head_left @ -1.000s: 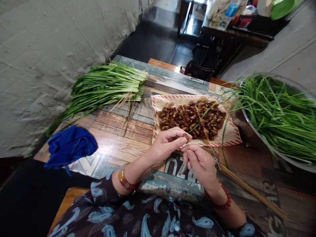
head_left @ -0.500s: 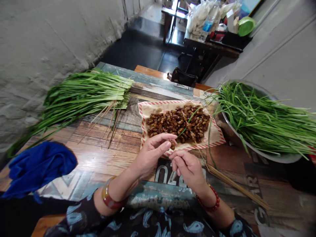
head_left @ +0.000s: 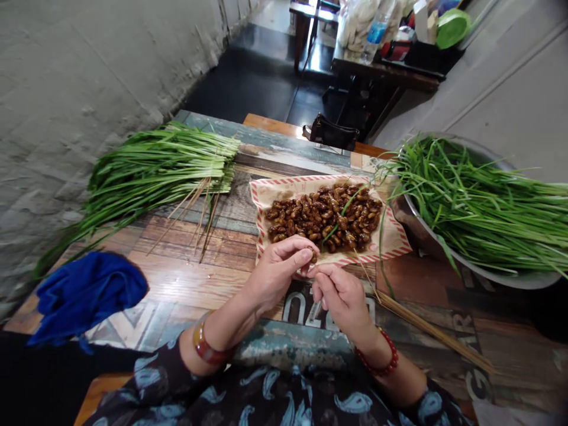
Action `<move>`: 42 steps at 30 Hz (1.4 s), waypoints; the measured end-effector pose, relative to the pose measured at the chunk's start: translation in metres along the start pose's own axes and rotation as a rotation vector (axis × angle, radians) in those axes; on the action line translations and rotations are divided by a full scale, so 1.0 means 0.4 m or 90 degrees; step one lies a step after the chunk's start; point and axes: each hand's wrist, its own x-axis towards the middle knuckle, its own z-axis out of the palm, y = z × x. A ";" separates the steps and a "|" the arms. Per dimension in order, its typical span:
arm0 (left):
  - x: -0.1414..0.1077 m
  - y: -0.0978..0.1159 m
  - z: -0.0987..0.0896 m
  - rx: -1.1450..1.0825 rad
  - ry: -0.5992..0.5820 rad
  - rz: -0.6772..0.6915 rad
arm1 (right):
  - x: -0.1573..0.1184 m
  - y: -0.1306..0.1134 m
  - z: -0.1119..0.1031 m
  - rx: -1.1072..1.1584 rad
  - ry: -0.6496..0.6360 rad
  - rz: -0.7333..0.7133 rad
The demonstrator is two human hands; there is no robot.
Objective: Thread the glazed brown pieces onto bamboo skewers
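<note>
My left hand (head_left: 277,269) pinches a small brown pupa-like piece (head_left: 314,255) between thumb and fingers, just in front of the paper. Close beside it, my right hand (head_left: 341,296) has its thumb and forefinger pressed together; whatever they hold is too small to make out. Many glossy brown pieces (head_left: 306,213) lie heaped on a sheet of paper with a red striped border (head_left: 394,239). A green blade (head_left: 346,207) lies across the heap. Thin wooden sticks (head_left: 430,328) rest on the table to the right of my right hand.
Green stalks (head_left: 164,157) lie at the left with a few thin sticks. A metal bowl (head_left: 417,228) piled with long green leaves (head_left: 492,207) stands at the right. A blue cloth (head_left: 93,293) lies at the table's left edge. Beyond the table is a black bag (head_left: 332,131).
My hands have come slightly closer together at the small brown piece. The whole view has shifted a little; the things on the table stay in place.
</note>
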 end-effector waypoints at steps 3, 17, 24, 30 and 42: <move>0.000 -0.005 -0.001 -0.002 -0.003 0.000 | -0.001 -0.004 -0.001 0.001 0.006 0.005; 0.003 -0.024 0.006 -0.006 0.006 -0.013 | 0.004 -0.004 -0.006 0.036 0.003 0.053; 0.013 -0.019 -0.013 -0.090 -0.039 -0.104 | 0.009 -0.007 -0.010 0.178 -0.013 0.122; 0.016 -0.022 -0.021 -0.042 -0.048 -0.119 | 0.011 0.001 -0.009 0.262 -0.022 0.161; 0.019 0.006 -0.025 -0.078 0.026 -0.059 | 0.002 0.007 -0.008 0.280 -0.086 0.158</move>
